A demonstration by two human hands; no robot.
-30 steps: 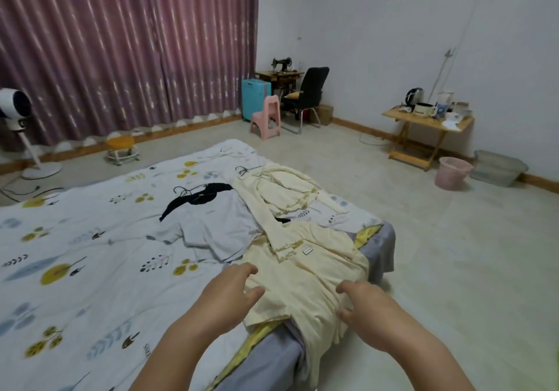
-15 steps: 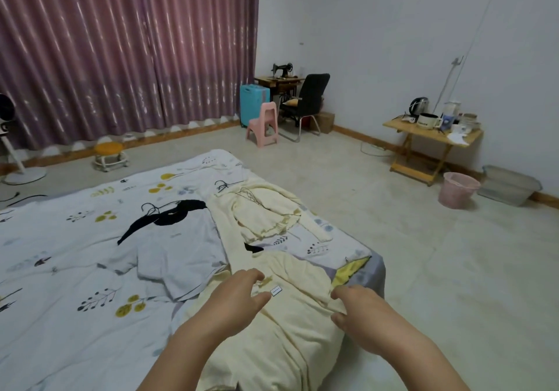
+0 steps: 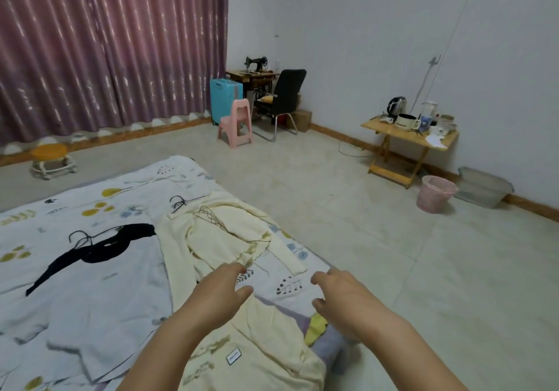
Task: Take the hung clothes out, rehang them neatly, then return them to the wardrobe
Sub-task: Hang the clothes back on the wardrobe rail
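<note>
Several garments lie on the bed (image 3: 75, 206). A cream knit top (image 3: 230, 239) on a thin wire hanger (image 3: 208, 213) lies near the bed's corner. A cream shirt (image 3: 266, 339) with a small label lies closest to me, draped over the edge. A white T-shirt with black trim (image 3: 90, 285) on a black hanger (image 3: 79, 237) lies to the left. My left hand (image 3: 217, 297) hovers above the cream shirt with fingers spread and holds nothing. My right hand (image 3: 341, 297) hovers over the bed's corner, fingers loosely bent, empty.
Bare floor lies to the right of the bed. A pink stool (image 3: 236, 123), a blue suitcase (image 3: 225, 99), a black chair (image 3: 284, 97) and a sewing machine table stand at the back. A wooden side table (image 3: 411, 139), pink bin (image 3: 437, 192) and grey tub stand by the right wall.
Both hands have let go of the cream shirt and moved forward above it, fingers now spread. The view has shifted toward the bed's corner.
</note>
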